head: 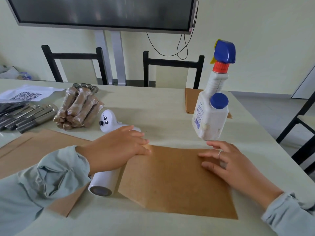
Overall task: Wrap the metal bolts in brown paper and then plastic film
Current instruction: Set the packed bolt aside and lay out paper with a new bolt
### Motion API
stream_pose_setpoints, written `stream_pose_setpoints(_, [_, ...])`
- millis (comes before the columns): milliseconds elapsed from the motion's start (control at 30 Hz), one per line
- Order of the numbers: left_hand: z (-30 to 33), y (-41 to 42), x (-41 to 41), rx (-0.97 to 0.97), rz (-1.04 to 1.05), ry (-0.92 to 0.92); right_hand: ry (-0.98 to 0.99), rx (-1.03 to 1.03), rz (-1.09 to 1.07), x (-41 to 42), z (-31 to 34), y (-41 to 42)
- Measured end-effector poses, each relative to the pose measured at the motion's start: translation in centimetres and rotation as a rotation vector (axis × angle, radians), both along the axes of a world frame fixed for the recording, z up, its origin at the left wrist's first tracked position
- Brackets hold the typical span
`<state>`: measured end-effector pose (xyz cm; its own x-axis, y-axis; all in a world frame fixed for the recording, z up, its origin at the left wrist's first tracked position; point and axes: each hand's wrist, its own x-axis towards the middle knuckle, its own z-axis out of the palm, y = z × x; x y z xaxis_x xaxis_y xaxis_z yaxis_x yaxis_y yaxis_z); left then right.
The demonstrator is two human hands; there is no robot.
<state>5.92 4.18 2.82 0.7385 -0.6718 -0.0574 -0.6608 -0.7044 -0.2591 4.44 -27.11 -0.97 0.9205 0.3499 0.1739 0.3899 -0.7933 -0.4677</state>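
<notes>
On the table (170, 103), both hands, left (117, 147) and right (233, 166), press flat-fingered on smooth brown paper (173, 183).

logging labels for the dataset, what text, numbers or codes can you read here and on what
Nothing reads clearly.
White controller: tiny mark by its buttons, too small to read.
Spray bottle: blue print and a barcode on its label, too blurred to read.
White sheet: a QR-type code pattern, no legible words.
Brown paper: no print.
</notes>
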Motion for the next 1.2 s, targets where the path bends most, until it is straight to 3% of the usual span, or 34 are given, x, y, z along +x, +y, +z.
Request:
stream_pose_setpoints(100, [-0.5, 0.2, -0.1, 0.085, 0.093, 0.049, -0.014, -0.007, -0.012, 0.2, 0.0, 0.1])
stream_pose_setpoints(300, [-1.0, 0.6, -0.7, 0.153, 0.087, 0.006, -0.067, -0.037, -0.105, 0.4, -0.6, 0.1])
stream_pose_setpoints(400, [0.2, 1.9, -0.7, -0.145, 0.116, 0.040, -0.077, -0.059, -0.128, 0.6, -0.6, 0.1])
stream_pose_setpoints(500, [2.5, 4.4, 1.2, -0.534, 0.410, -0.004, -0.083, -0.056, -0.147, 0.5, -0.4, 0.2])
stream_pose_setpoints(633, [4.2, 11.7, 5.2, -0.542, 0.804, -0.295, -0.084, 0.025, -0.159, 0.2, -0.2, 0.3])
stream_pose_setpoints(733, [3.5, 17.8, 5.7, -0.378, 1.205, -0.231, -0.103, 0.053, -0.142, 0.2, -0.3, 0.4])
stream_pose_setpoints(800, [2.1, 20.0, 5.3, -0.246, 1.295, -0.134, -0.119, 0.071, -0.154, 0.4, -0.5, 0.4])
stream_pose_setpoints(933, [0.3, 20.8, 5.1, -0.137, 1.267, -0.118, -0.107, 0.073, -0.205, 1.1, -1.2, 0.3])
stream_pose_setpoints(1100, [-0.5, 19.8, 5.0, 0.164, 1.175, -0.357, -0.122, 0.054, -0.191, 1.3, -1.8, 0.0])
stream_pose_setpoints(1200, [-1.2, 19.4, 5.0, 0.241, 1.150, -0.386, -0.134, 0.059, -0.173, 1.1, -1.8, 0.0])
